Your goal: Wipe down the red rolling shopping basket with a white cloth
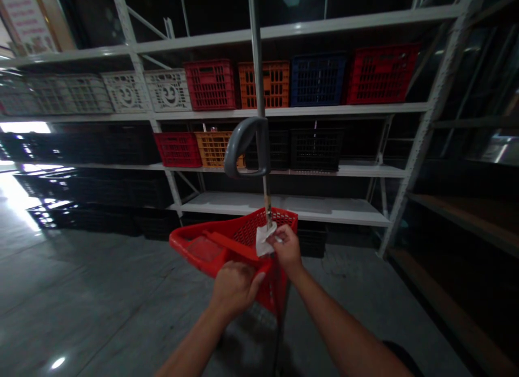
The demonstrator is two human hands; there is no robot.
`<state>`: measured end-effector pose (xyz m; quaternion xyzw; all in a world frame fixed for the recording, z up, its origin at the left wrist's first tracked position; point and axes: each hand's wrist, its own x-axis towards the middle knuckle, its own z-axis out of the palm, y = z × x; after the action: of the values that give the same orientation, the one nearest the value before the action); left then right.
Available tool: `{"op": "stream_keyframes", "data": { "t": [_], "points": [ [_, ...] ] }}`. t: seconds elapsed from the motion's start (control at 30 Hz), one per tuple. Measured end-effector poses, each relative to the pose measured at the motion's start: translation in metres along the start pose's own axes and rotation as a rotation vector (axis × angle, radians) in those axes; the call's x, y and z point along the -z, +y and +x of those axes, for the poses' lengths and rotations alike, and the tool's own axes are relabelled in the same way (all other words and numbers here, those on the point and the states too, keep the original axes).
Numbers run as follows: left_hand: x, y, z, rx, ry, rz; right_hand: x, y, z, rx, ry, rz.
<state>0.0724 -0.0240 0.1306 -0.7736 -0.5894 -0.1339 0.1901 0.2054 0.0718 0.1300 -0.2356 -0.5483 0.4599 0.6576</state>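
Note:
A red plastic shopping basket (227, 244) on a trolley stands in front of me, with a thin metal pull rod (265, 198) rising from its rim to a grey curved handle (243, 144). My left hand (235, 288) is closed around the basket's near rim. My right hand (287, 250) pinches a white cloth (264, 239) against the base of the rod, where the rod meets the rim.
White metal shelving (284, 112) stands behind the basket, holding red, orange, blue and white crates on the upper level and red, orange and black crates below. More dark shelving (466, 215) lines the right side. The floor (81, 296) is polished grey concrete with glare at left.

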Motion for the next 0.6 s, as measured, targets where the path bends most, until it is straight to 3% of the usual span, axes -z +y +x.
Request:
{"op": "stream_keyframes", "data": {
  "t": [0.17,0.27,0.37,0.53,0.6],
  "points": [
    [-0.008,-0.002,0.002,-0.070,0.100,-0.002,-0.029,-0.086,0.068,0.251,-0.003,0.044],
    [-0.009,-0.005,0.003,-0.113,0.126,-0.007,-0.034,-0.106,0.084,0.278,-0.067,0.087],
    [-0.008,-0.008,0.003,-0.127,0.114,-0.026,-0.022,-0.086,0.064,0.217,-0.097,0.062],
    [-0.005,-0.013,0.007,-0.136,0.111,-0.061,0.015,-0.020,0.007,0.037,-0.161,-0.040],
    [-0.006,-0.013,0.011,-0.145,0.115,-0.061,0.022,-0.012,0.001,0.025,-0.183,-0.070]
  ]
}}
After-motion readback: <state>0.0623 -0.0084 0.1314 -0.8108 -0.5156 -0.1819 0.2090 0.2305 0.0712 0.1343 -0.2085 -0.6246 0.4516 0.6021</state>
